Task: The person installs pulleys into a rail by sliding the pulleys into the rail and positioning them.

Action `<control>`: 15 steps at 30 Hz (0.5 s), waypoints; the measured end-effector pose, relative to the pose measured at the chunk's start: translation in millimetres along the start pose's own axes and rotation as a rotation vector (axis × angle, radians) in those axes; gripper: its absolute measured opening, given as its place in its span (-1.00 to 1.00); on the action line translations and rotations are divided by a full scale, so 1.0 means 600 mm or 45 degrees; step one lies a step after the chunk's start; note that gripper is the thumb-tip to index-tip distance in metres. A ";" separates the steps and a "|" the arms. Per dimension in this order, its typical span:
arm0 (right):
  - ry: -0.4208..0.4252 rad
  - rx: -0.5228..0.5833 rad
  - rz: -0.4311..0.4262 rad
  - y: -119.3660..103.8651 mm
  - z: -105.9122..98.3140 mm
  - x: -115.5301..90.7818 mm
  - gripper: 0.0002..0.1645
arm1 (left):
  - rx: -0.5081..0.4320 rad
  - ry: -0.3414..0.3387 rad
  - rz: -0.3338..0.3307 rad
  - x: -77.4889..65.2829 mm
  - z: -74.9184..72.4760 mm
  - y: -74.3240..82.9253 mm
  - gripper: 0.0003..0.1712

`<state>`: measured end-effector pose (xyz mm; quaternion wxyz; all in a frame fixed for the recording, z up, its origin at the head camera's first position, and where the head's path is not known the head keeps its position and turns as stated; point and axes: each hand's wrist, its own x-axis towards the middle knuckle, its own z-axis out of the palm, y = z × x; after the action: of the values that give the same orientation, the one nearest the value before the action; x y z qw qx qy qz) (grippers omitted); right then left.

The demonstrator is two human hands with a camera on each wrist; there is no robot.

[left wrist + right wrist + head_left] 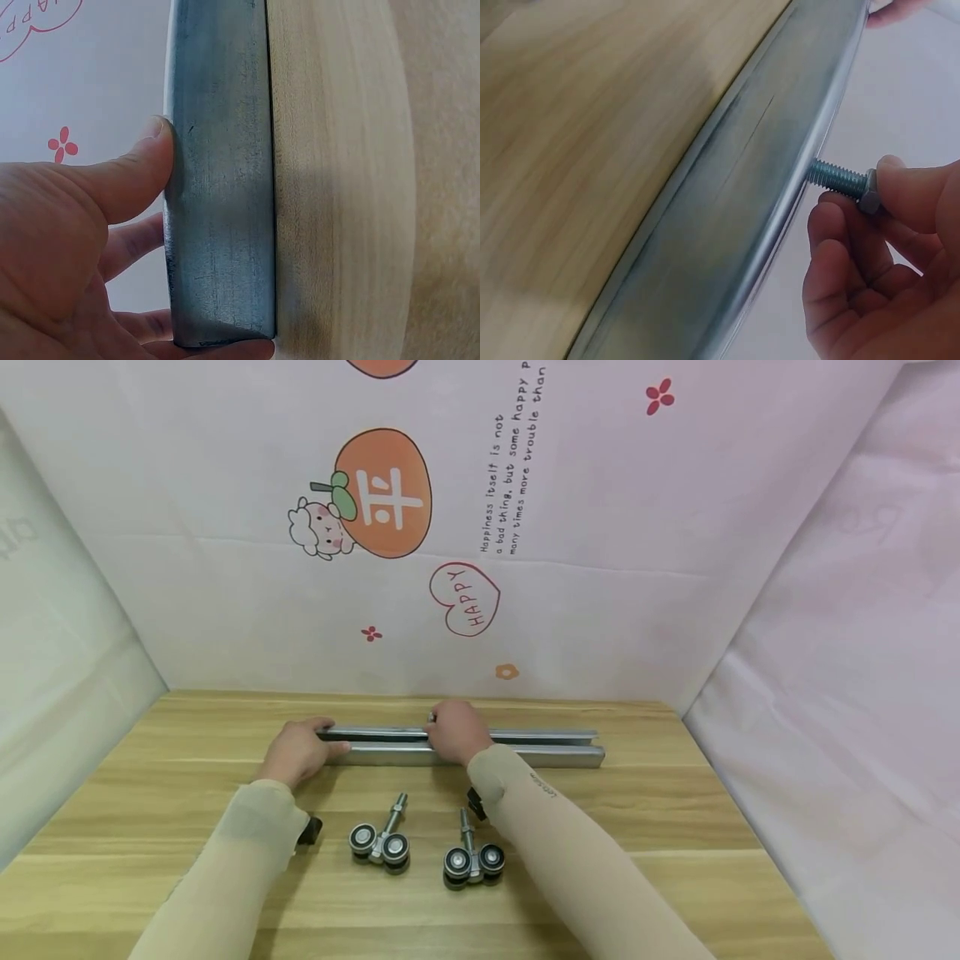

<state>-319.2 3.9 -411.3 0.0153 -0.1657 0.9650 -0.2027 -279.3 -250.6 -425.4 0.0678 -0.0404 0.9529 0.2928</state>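
Printed on the backdrop cloth (600,527), upper middle of the head view: "Happiness itself is not a bad thing, but some happy…", "many times more trouble than", running sideways. Below, a red heart outline (465,599) reading "HAPPY". On the orange fruit (384,493), a white Chinese character. On the right sleeve (542,783), small unreadable lettering.

You're looking at two roller trolleys sitting on the wooden table (675,827), one on the left (380,841) and one on the right (472,857), bolts pointing away from you. A cartoon-printed cloth (390,493) is hanging behind.
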 end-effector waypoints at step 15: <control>-0.026 -0.057 -0.064 -0.091 0.038 0.045 -0.76 | 0.003 0.055 0.027 0.009 0.001 -0.006 -0.18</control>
<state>-325.4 -60.7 -409.8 0.0161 -0.1923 0.9646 -0.1795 -284.0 -253.4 -428.7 0.0440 -0.0364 0.9549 0.2913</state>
